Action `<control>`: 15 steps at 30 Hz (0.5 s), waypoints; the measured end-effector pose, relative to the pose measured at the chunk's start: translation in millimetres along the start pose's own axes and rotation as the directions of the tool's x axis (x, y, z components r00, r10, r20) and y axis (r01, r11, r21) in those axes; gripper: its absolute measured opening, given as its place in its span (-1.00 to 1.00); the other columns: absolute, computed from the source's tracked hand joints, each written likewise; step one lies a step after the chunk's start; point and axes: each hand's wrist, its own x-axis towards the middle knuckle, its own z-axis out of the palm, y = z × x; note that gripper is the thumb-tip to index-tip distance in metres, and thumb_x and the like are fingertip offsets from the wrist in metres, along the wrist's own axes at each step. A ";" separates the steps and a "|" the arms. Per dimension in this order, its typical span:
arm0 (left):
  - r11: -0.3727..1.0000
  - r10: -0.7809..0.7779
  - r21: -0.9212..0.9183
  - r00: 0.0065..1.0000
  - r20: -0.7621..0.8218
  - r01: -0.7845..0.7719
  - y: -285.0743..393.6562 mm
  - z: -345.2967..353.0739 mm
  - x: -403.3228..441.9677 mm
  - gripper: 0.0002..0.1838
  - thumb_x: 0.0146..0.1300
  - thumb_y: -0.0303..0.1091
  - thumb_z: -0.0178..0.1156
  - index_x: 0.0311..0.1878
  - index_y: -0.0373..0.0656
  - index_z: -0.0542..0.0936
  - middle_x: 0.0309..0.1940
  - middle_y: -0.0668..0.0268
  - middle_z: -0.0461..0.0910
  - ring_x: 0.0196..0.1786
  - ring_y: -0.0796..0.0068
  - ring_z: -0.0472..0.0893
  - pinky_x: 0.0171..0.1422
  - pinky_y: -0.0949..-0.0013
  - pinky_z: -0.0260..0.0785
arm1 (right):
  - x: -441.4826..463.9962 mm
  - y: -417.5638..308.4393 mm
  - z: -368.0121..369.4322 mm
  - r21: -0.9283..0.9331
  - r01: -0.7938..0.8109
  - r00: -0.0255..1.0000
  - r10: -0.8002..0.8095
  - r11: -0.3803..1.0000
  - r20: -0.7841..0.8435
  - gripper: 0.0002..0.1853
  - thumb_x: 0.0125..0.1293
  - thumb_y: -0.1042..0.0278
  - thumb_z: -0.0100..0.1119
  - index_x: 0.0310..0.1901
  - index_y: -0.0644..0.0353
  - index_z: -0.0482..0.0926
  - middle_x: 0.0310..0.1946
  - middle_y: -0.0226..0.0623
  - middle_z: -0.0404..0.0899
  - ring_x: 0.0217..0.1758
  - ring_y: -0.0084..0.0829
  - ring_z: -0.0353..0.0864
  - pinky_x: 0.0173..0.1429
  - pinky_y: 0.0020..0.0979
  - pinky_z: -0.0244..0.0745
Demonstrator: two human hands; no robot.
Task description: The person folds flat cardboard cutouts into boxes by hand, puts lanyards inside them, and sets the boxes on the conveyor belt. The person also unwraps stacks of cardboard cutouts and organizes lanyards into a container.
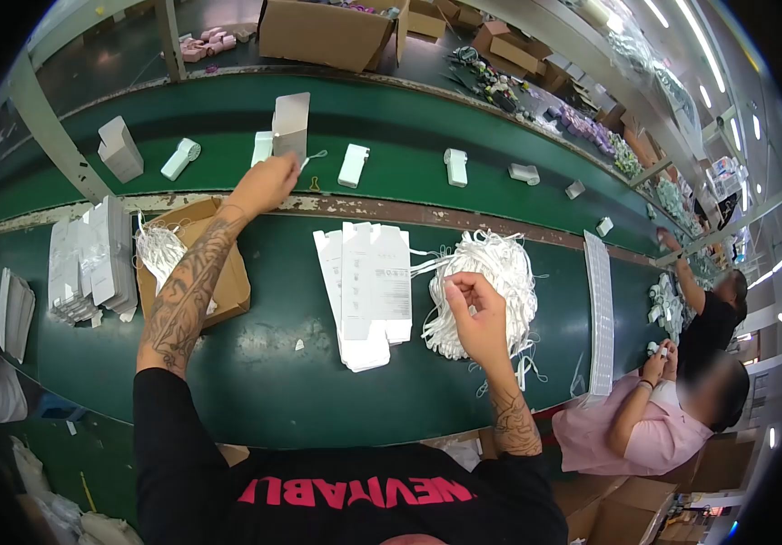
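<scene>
My left hand (271,182) reaches over the green conveyor belt (218,118), its fingers closed at the lower part of an upright open white box (291,125). A white cord loop sticks out beside those fingers. Just behind the hand lies a white device (263,145). My right hand (476,313) is raised over a pile of white cords (507,263), its fingers curled, and whatever may be between them is too small to make out. Between my arms, flat white boxes (376,291) lie stacked on the green table (273,381).
Several white devices (353,166) lie along the belt, with another open box (120,150) at left. A cardboard box (227,272) of cords and stacked flat boxes (91,259) stand left. A long white tray (599,309) lies right, near a person in pink (627,427).
</scene>
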 end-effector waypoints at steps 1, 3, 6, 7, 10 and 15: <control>0.977 -0.112 -0.176 0.993 0.039 0.117 8.3 -11.6 -4.4 -0.86 0.35 -0.37 0.19 -0.23 -0.27 0.60 -0.31 0.06 0.68 -0.24 0.04 0.68 -0.11 0.06 0.47 | -4.3 -0.2 1.5 0.019 -0.038 0.999 0.038 0.999 -0.002 -0.81 0.40 0.41 0.32 -0.05 0.30 0.61 -0.45 -0.52 0.52 -0.43 -0.73 0.40 -0.35 -0.61 0.32; 0.980 -0.109 -0.165 0.993 0.035 0.114 24.8 -22.4 -23.2 -0.82 0.35 -0.38 0.19 -0.25 -0.35 0.57 -0.42 -0.03 0.67 -0.35 -0.06 0.66 -0.20 0.06 0.50 | -11.2 -2.4 6.3 0.055 -0.114 0.993 0.115 0.992 -0.002 -0.72 0.39 0.37 0.35 0.03 0.30 0.57 -0.48 -0.52 0.48 -0.46 -0.73 0.38 -0.38 -0.60 0.31; 0.965 -0.238 -0.090 0.967 0.090 0.246 45.2 -20.4 -52.6 -0.81 0.35 -0.36 0.21 -0.20 -0.35 0.60 -0.38 -0.04 0.68 -0.28 -0.06 0.67 -0.11 0.05 0.48 | -14.9 2.7 31.8 -0.026 -0.120 0.989 0.122 0.992 0.088 -0.48 0.33 0.32 0.44 0.21 0.30 0.41 -0.45 -0.49 0.40 -0.45 -0.70 0.38 -0.39 -0.58 0.32; 0.979 -0.202 0.014 0.979 0.024 0.202 57.2 -20.4 -61.7 -0.81 0.37 -0.37 0.22 -0.19 -0.34 0.60 -0.34 0.00 0.70 -0.23 0.02 0.69 -0.08 0.10 0.49 | -12.9 -2.5 39.5 -0.079 -0.089 0.991 0.096 0.993 0.097 -0.46 0.32 0.34 0.46 0.21 0.32 0.40 -0.45 -0.49 0.39 -0.43 -0.69 0.39 -0.38 -0.58 0.33; 0.976 0.067 0.217 0.957 -0.282 -0.005 91.7 -26.9 -86.5 -0.81 0.41 -0.38 0.23 -0.06 -0.32 0.62 -0.14 0.09 0.71 -0.04 0.22 0.70 0.08 0.23 0.49 | -7.9 7.8 55.3 0.174 -0.242 0.965 0.218 0.955 0.143 -0.50 0.32 0.38 0.45 0.17 0.37 0.44 -0.39 -0.44 0.49 -0.35 -0.67 0.48 -0.31 -0.60 0.40; 0.832 -0.173 -0.552 0.919 -0.353 -0.055 138.3 -54.9 -114.7 -0.69 0.38 -0.39 0.29 0.11 -0.30 0.55 -0.01 0.18 0.64 0.14 0.30 0.59 0.33 0.24 0.35 | -14.1 27.7 45.8 0.441 -0.299 0.950 0.307 0.846 0.056 -0.79 0.43 0.43 0.33 -0.04 0.36 0.55 -0.17 -0.28 0.69 -0.17 -0.68 0.64 -0.16 -0.62 0.54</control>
